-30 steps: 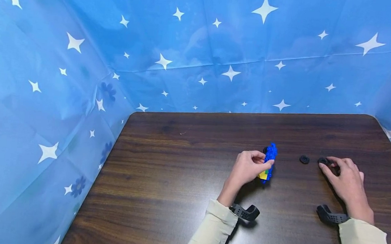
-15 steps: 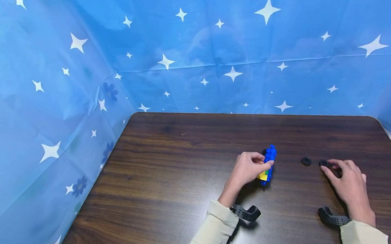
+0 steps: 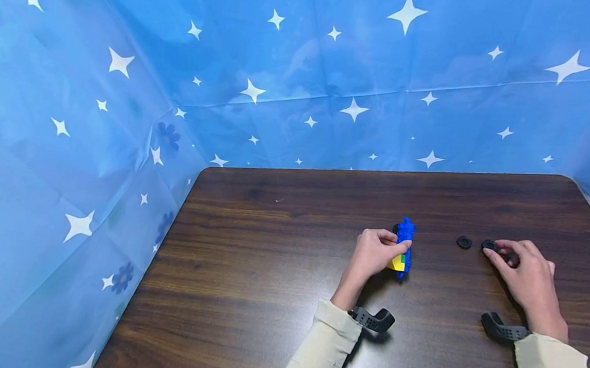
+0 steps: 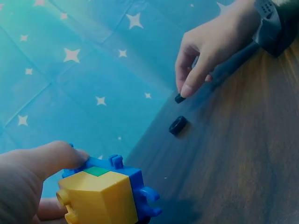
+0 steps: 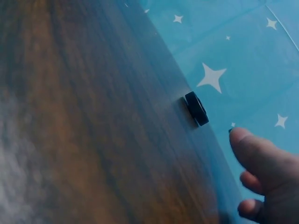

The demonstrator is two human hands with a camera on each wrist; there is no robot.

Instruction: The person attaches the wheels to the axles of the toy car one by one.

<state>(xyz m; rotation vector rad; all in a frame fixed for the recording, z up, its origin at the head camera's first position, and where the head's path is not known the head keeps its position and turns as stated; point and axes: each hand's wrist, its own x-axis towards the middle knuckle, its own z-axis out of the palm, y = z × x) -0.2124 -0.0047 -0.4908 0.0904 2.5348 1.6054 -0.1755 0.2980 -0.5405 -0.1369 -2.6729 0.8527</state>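
Where the blue cloth [image 3: 132,136] with white stars comes down on the left, the dark wooden bench [image 3: 248,249] begins, and its left part stretches before the left hand [image 3: 371,252]. This hand pinches a brick piece [image 4: 105,196] of blue, yellow and green between thumb and fingers, above the bench or resting on it; I cannot tell which. Seen from the head, the long axis of the piece runs from the far edge toward the person, and its blue side is turned to the right. A dark round part [image 3: 396,229] shows at its left side, near the fingers.

Further to the right, well apart from the piece, a black loose wheel [image 3: 464,242] lies on the bench. Just beside it comes a second wheel [image 3: 489,245], which the right hand [image 3: 529,277] pinches with thumb and fingertips; whether it is already lifted, I cannot tell.

In my judgement, the next move depends on this sideways gap: the piece lies to the left of the right hand, almost level with it, and its long axis stands across the way between them. The loose wheel lies between both hands, but the right hand is clearly nearer to it.
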